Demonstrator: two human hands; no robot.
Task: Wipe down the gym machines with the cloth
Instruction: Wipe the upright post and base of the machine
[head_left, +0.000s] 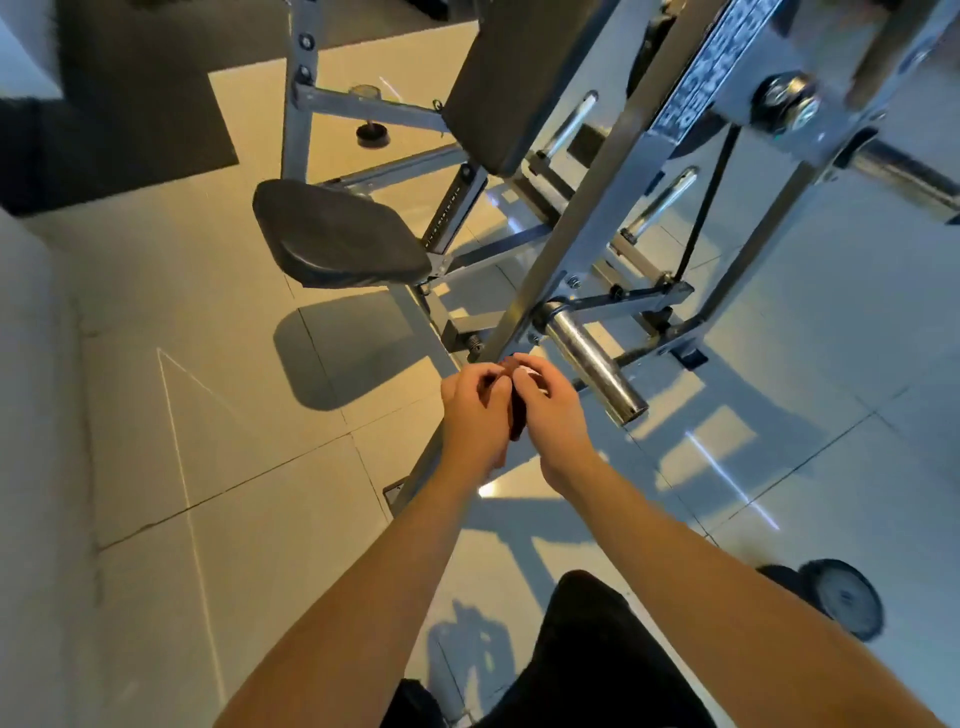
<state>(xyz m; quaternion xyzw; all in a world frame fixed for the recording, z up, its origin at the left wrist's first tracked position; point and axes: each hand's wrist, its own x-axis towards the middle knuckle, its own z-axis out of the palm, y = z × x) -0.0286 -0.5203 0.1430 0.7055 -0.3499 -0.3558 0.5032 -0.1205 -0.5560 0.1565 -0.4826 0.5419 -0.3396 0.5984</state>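
Left hand (475, 410): closed on the cloth (518, 418), fingers curled, fingertips pinching near its top edge.
Right hand (553, 410): gripping the same cloth from the other side, fingers bent over it, almost touching the left hand.
Cloth: dark reddish and soft, held between both hands with only a narrow strip showing; probably bunched or mid-fold, too hidden to say which.
Machine frame (587, 208): grey painted steel in square tube, slanting up and away just beyond the hands, bolted at the joints.
Chrome sleeve (592, 358): round, polished, mirror-bright, jutting out close beside the right hand.
Seat pad (337, 234): black vinyl, a rounded wedge with faint creases, left of the frame.
Back pad (511, 78): black, flat, rectangular, above the seat.
Floor (208, 441): glossy pale tiles, full of reflections and hard shadows.
Weight plate (844, 597): dark round disc on the floor, low right.
Step, as judged: cloth being readied, not yet on any surface.
Risks:
- Cloth dropped onto the floor, from a loose pinch during refolding.
- Knuckles knocked on the sleeve's hard end, from a wide sweep so near it.
- Streaks on polished metal, from too tight a wad.
- Bolt heads and joints missed, from flat strokes along square tube.
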